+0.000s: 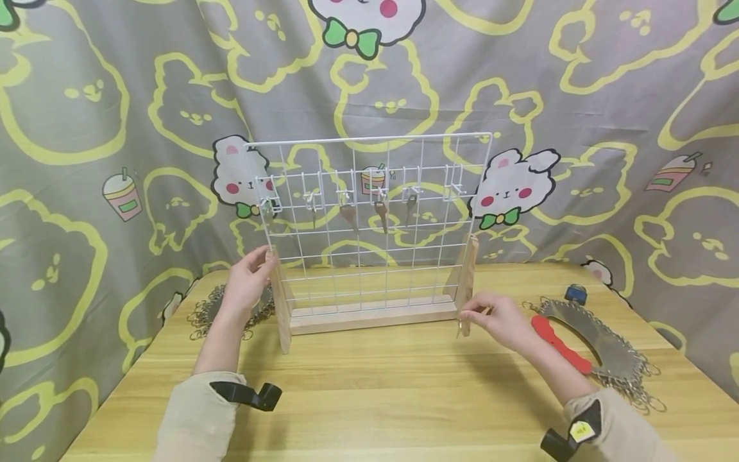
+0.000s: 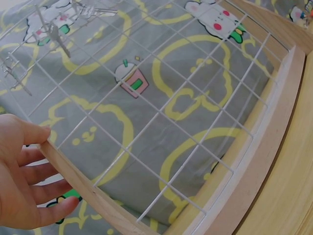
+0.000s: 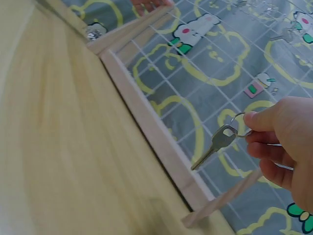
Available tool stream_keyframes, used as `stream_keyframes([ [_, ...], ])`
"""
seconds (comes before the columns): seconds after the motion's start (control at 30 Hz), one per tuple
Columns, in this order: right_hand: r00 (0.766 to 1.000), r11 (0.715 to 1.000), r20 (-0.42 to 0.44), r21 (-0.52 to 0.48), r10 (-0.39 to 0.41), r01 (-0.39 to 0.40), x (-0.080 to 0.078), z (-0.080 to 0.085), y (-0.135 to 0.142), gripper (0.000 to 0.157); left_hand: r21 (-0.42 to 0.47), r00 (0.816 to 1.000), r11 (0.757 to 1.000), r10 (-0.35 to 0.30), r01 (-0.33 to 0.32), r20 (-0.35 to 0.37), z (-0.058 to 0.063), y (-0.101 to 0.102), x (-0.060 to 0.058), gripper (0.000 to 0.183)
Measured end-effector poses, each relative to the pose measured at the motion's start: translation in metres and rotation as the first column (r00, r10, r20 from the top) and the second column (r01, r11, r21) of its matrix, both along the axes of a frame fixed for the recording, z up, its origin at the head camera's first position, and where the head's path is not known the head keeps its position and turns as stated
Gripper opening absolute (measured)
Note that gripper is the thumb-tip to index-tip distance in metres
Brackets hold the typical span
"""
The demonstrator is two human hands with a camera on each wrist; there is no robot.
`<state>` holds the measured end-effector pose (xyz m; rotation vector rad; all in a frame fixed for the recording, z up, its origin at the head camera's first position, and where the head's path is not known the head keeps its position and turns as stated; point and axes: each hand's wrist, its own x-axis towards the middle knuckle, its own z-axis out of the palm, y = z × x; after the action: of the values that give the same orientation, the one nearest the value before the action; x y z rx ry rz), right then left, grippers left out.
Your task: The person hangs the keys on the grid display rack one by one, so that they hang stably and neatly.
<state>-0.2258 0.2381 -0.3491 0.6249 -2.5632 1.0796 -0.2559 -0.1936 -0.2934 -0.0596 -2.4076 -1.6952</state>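
A white wire grid rack [image 1: 369, 256] stands upright in a wooden base [image 1: 375, 316]. My left hand [image 1: 247, 282] holds the rack's left wooden side post [image 1: 281, 308] near its top; in the left wrist view the thumb [image 2: 36, 133] lies on the post's end, with the fingers behind. Between thumb and fingertips, my right hand [image 1: 499, 319] pinches a thin metal ring, from which a key [image 3: 220, 142] hangs, tip down. This hand is in front of the rack's lower right corner. Several keys, such as a brownish key [image 1: 381, 215], hang from white hooks [image 1: 453, 183] along the grid.
Right of the rack lies a grey plate edged with many rings [image 1: 620, 346], with a red scalloped handle [image 1: 560, 346]. A small blue object [image 1: 575, 294] sits behind it. Another ring bunch [image 1: 208, 311] lies behind my left forearm. A patterned curtain [image 1: 369, 77] hangs behind the wooden table [image 1: 358, 398].
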Motion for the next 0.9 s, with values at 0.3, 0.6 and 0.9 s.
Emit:
stream_keyframes([
  [0.3,0.994,0.994,0.032,0.018,-0.109,0.108,-0.005,0.025,0.013,0.013,0.004,1.000,1.000,-0.009,0.009,-0.001,0.002,0.001,0.001,0.058],
  [0.6,0.994,0.992,0.016,-0.055,-0.111,0.111,-0.009,0.043,0.016,0.014,0.000,1.000,1.000,-0.004,0.004,0.001,0.001,0.000,0.000,0.059],
  [0.9,0.986,0.990,-0.095,-0.055,-0.135,0.130,-0.014,0.072,0.016,0.013,0.011,1.000,1.000,-0.010,0.010,0.003,0.001,-0.001,0.002,0.059],
])
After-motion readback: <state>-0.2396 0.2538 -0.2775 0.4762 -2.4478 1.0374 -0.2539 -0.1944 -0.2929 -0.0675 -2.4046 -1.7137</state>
